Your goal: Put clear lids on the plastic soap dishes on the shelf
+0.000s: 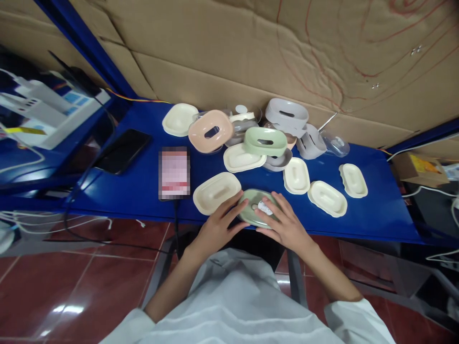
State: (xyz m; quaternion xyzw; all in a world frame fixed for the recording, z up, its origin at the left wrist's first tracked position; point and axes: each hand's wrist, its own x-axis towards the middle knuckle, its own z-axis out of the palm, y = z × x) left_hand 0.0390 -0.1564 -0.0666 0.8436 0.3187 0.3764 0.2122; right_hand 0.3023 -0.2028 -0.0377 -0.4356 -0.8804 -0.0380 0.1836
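Note:
A green oval soap dish [254, 199] with a clear cover and a small white label lies at the table's front edge. My left hand [221, 220] grips its left end, thumb at the near side and fingers at the far side. From the right, my right hand [285, 220] closes around the other end, its fingers partly over the label. Just left of the dish is a cream oval tray [215, 191], close to my left fingertips. The underside of the held dish is hidden.
Behind are a peach dish [211, 130], another green dish [265, 142] and grey dishes [287, 111] in a pile. Several cream trays [327, 198] lie to the right. A phone with a blurred screen [174, 173] and a black phone [124, 152] sit left. Cardboard [215, 52] backs the blue table [380, 215].

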